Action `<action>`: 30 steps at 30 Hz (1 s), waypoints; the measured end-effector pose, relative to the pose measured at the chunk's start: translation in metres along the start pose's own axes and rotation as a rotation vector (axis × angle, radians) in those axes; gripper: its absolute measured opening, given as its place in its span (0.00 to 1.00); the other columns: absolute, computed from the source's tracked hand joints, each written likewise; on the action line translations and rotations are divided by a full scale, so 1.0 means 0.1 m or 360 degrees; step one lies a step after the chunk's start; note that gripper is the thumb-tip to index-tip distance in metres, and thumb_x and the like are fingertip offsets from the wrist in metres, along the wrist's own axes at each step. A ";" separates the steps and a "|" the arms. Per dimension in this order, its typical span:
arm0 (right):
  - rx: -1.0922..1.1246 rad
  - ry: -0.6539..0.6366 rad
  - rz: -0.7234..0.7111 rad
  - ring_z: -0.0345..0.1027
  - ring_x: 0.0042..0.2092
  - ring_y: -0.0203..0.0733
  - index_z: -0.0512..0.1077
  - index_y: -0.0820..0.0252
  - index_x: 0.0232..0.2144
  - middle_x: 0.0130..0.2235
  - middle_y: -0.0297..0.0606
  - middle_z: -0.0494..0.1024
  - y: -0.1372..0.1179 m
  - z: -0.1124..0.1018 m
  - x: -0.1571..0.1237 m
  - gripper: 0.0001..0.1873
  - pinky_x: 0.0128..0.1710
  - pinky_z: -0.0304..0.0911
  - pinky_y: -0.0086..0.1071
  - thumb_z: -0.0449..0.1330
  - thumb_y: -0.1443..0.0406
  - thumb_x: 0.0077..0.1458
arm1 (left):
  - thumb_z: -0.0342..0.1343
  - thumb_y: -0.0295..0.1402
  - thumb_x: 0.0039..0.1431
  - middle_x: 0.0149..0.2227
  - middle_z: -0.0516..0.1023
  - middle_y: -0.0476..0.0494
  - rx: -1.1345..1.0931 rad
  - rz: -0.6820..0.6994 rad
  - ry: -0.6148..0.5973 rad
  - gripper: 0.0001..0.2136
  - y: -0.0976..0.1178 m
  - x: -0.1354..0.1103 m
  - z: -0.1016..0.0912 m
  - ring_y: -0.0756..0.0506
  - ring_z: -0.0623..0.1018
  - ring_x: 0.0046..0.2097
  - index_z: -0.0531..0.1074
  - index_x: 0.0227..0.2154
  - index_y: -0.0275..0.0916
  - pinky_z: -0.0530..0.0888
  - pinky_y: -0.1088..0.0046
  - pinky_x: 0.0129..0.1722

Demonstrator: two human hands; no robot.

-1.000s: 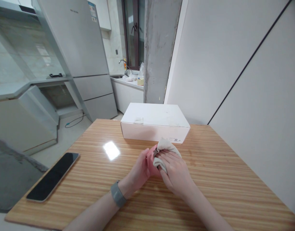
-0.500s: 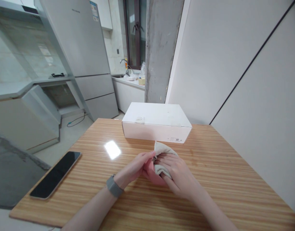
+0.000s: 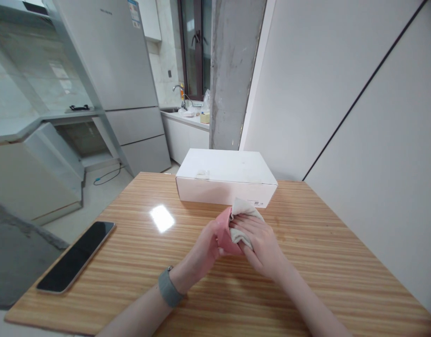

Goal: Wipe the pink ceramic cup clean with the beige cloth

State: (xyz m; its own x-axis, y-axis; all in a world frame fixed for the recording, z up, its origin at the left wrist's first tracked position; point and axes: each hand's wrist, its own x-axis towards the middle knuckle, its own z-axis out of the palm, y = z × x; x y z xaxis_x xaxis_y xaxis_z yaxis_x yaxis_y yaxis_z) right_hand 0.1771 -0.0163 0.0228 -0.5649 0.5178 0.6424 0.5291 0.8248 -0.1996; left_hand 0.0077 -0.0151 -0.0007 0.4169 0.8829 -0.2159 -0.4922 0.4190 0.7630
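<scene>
A pink bowl (image 3: 224, 234) is tilted on its side above the table, its opening turned to the right. My left hand (image 3: 206, 245) grips it from the left, with the fingers partly hidden behind and under it. A pale grey-white cloth (image 3: 244, 209) is bunched at the bowl's opening, one corner sticking up past the rim. My right hand (image 3: 259, 241) is closed on the cloth and presses it into the bowl; the thumb lies along the lower edge. The inside of the bowl is mostly covered by cloth and fingers.
Behind my hands a white cardboard box (image 3: 225, 180) lies on the wooden table (image 3: 324, 262). A black-screened phone (image 3: 76, 257) rests near the table's left edge. Beyond stand a fridge (image 3: 110, 70) and a sink counter with a faucet (image 3: 183, 96).
The bowl has been lifted slightly and turned, so more of its pink outer side shows. My left hand has shifted its hold around it, and the cloth has moved along with my right hand.
</scene>
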 end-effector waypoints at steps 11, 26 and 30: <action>0.0283 -0.0170 -0.0114 0.76 0.45 0.50 0.72 0.60 0.43 0.41 0.46 0.81 -0.11 0.01 0.01 0.17 0.52 0.67 0.46 0.47 0.61 0.60 | 0.60 0.53 0.51 0.31 0.80 0.43 0.0374 -0.0269 -0.0072 0.24 0.22 0.04 -0.22 0.48 0.74 0.29 0.78 0.37 0.34 0.68 0.74 0.25; -0.0189 0.0010 0.0153 0.74 0.50 0.53 0.73 0.64 0.47 0.47 0.50 0.81 -0.06 0.08 -0.02 0.19 0.54 0.67 0.49 0.49 0.70 0.56 | 0.64 0.38 0.53 0.42 0.77 0.41 -0.0079 0.0067 -0.0179 0.21 -0.01 0.02 0.01 0.47 0.75 0.38 0.72 0.49 0.38 0.74 0.72 0.36; -0.0098 -0.0052 -0.0015 0.75 0.50 0.52 0.73 0.63 0.46 0.47 0.49 0.81 -0.04 0.02 -0.04 0.18 0.54 0.68 0.48 0.50 0.66 0.57 | 0.58 0.43 0.59 0.46 0.77 0.41 -0.0182 -0.0002 -0.0270 0.20 0.04 0.03 -0.02 0.45 0.74 0.45 0.74 0.50 0.38 0.72 0.72 0.43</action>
State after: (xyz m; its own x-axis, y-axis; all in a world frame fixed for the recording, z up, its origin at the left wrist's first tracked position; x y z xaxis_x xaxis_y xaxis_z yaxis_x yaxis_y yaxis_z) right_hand 0.1754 -0.0213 0.0199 -0.5897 0.5182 0.6195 0.5610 0.8146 -0.1474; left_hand 0.0054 -0.0108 0.0003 0.5358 0.8379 -0.1038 -0.5711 0.4502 0.6864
